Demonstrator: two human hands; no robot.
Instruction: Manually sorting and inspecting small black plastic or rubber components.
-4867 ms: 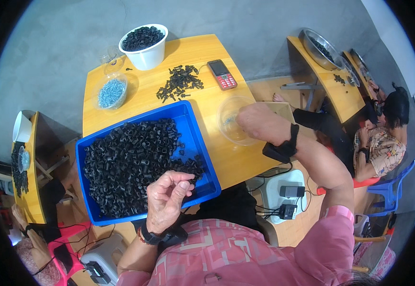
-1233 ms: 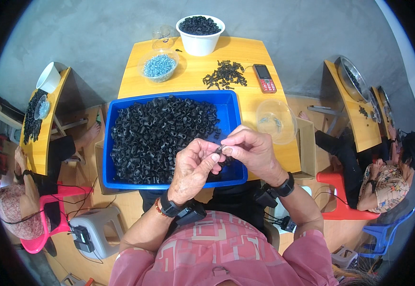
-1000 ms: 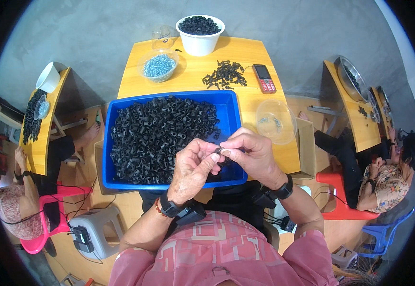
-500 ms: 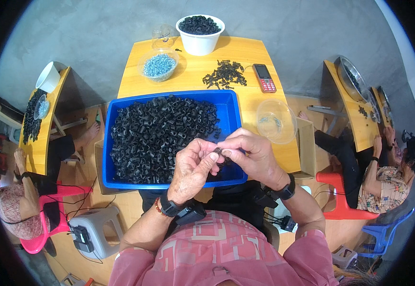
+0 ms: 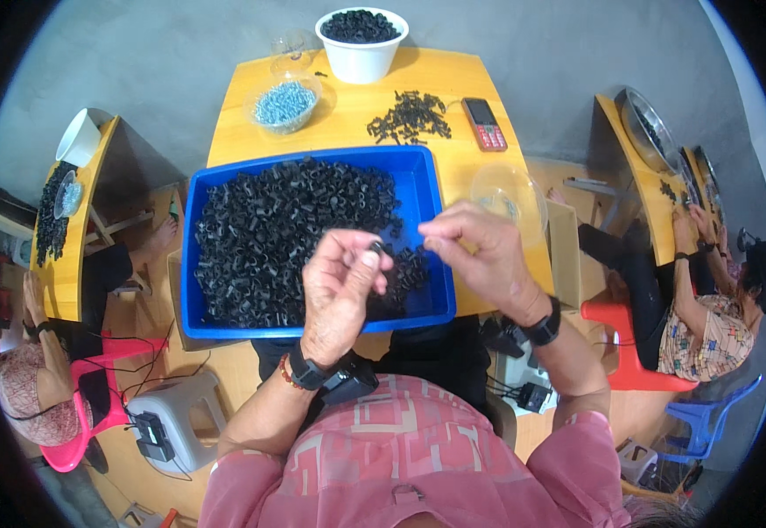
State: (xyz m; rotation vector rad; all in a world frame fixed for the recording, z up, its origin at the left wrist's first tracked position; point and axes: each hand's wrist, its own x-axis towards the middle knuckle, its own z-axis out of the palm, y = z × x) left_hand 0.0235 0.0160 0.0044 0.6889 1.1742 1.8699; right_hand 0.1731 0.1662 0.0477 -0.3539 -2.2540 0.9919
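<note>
Between the thumb and fingers of my left hand (image 5: pixel 339 290) is a small black plastic part (image 5: pixel 377 248). My right hand (image 5: pixel 486 260) is a short way to its right, thumb and fingertips pinched; whatever they hold, if anything, is too small to make out. Both hands are above the right side of a blue tray (image 5: pixel 313 333). A heap of small black plastic parts (image 5: pixel 286 238), short and tube-like, fills most of that tray. Beyond my right hand stands a clear round tub (image 5: pixel 532 198) with a few small bluish pieces in it.
On the yellow table (image 5: pixel 453 75) are a bowl of silvery-blue screw-like pieces (image 5: pixel 284 104), a pile of black pieces (image 5: pixel 409 118), a red phone (image 5: pixel 484 124) and a white bucket (image 5: pixel 361 62) of black parts. Co-workers sit at side tables (image 5: pixel 93 211) left and right.
My hands have parted: the right has pulled away from the black part, which stays in the left. The view has shifted slightly. The right-hand co-worker's hands have moved up over their table.
</note>
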